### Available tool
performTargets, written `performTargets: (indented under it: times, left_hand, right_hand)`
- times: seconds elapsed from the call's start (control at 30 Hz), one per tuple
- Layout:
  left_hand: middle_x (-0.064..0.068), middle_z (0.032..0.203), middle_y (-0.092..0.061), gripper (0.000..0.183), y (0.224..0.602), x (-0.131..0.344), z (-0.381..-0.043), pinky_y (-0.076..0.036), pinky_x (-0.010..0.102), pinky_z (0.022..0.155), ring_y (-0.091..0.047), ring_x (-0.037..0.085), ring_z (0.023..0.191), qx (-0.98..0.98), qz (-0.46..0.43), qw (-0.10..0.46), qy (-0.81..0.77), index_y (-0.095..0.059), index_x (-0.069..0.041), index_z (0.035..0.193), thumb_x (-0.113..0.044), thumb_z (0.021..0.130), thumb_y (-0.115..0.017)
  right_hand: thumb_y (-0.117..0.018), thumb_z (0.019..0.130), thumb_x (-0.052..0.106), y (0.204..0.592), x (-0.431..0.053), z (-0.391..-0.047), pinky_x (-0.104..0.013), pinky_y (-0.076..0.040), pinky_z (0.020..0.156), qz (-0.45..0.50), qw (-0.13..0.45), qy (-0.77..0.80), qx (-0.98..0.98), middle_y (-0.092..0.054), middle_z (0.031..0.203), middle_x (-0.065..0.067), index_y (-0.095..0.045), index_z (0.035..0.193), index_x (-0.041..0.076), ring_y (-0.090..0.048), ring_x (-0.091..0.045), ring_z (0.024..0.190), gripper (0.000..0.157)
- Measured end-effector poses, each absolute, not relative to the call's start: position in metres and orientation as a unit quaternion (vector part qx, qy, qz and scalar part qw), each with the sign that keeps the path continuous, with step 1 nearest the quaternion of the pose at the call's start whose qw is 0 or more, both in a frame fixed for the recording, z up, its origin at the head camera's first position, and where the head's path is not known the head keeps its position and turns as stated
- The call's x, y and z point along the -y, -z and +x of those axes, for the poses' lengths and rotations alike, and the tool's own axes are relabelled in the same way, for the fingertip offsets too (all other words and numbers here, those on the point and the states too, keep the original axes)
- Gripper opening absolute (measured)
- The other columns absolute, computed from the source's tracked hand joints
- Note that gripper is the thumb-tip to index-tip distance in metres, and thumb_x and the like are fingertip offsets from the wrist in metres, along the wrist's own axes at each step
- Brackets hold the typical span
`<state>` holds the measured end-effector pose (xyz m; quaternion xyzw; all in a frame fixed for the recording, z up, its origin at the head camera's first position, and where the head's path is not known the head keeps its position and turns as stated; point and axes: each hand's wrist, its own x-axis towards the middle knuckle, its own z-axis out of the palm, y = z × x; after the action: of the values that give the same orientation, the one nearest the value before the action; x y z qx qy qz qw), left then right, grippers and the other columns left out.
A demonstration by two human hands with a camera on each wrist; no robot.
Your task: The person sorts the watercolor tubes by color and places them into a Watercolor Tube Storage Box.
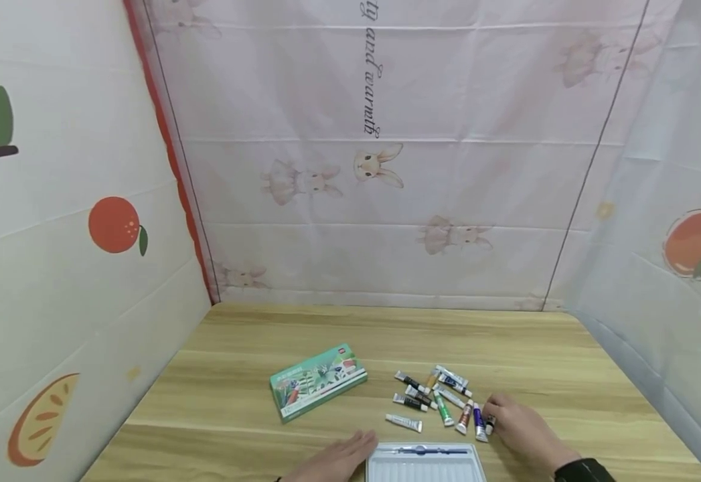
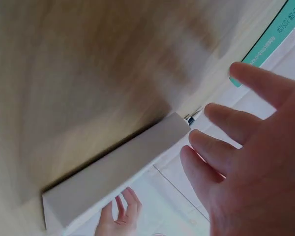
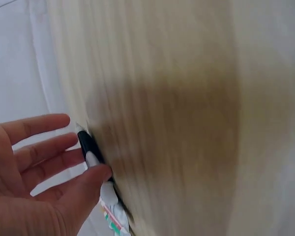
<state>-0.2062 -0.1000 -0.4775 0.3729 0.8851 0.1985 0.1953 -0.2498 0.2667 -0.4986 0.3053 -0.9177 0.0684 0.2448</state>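
Observation:
My right hand (image 1: 521, 432) is at the right end of a group of small paint tubes (image 1: 444, 402). Thumb and fingertips pinch a black paint tube (image 3: 91, 144), which lies along the table surface; its white cap is partly behind the thumb. A white palette tray (image 1: 372, 465) stands at the front, cut off by the lower frame edge, with a thin paintbrush (image 1: 425, 451) lying across its far end. Beside the tray's left edge is my left hand (image 1: 336, 458), its fingers loosely extended and holding nothing.
A green paint box (image 1: 318, 381) lies left of the tubes. One pale tube (image 1: 404, 422) sits apart, just beyond the tray. Printed cloth walls (image 1: 338, 261) close in the wooden table (image 1: 236, 341) at the back and on both sides.

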Motion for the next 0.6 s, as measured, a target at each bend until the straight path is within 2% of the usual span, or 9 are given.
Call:
performTargets:
  times: [0.13, 0.27, 0.47, 0.6]
  left_hand:
    - [-0.003, 0.133, -0.018, 0.077, 0.475, 0.1, -0.205, -0.024, 0.035, 0.091, -0.017, 0.013, 0.119, -0.878, 0.38, 0.204, -0.205, -0.017, -0.019, 0.132, -0.062, 0.071, -0.038]
    - [-0.005, 0.133, -0.017, 0.08, 0.469, 0.1, -0.199, -0.022, 0.036, 0.092, -0.016, 0.012, 0.119, -0.882, 0.368, 0.209, -0.208, -0.016, -0.021, 0.132, -0.064, 0.068, -0.04]
    - [-0.007, 0.134, -0.015, 0.085, 0.46, 0.102, -0.188, -0.024, 0.046, 0.087, -0.019, 0.016, 0.118, -0.888, 0.327, 0.222, -0.234, -0.013, -0.027, 0.131, -0.066, 0.062, -0.045]
    - [-0.005, 0.134, -0.015, 0.081, 0.461, 0.099, -0.194, -0.026, 0.04, 0.089, -0.019, 0.014, 0.118, -0.877, 0.351, 0.227, -0.237, -0.014, -0.023, 0.132, -0.062, 0.068, -0.044]
  right_hand:
    - [-0.064, 0.058, 0.004, 0.498, -0.27, -0.252, -0.021, -0.041, 0.05, 0.329, 0.236, -0.066, 0.912, -0.048, 0.075, 0.007, -0.059, 0.071, 0.019, -0.047, -0.006, 0.063, 0.02]
    - [-0.065, 0.06, 0.006, 0.495, -0.272, -0.254, -0.022, -0.041, 0.05, 0.346, 0.197, -0.066, 0.915, -0.047, 0.075, 0.009, -0.059, 0.074, 0.019, -0.045, -0.004, 0.063, 0.02]
    - [-0.064, 0.063, 0.007, 0.491, -0.271, -0.256, -0.023, -0.041, 0.05, 0.381, 0.16, -0.069, 0.908, -0.047, 0.075, 0.01, -0.06, 0.079, 0.021, -0.045, -0.003, 0.063, 0.022]
    - [-0.065, 0.063, 0.007, 0.492, -0.271, -0.256, -0.023, -0.04, 0.049, 0.385, 0.161, -0.073, 0.906, -0.046, 0.074, 0.01, -0.06, 0.079, 0.021, -0.045, -0.003, 0.062, 0.021]
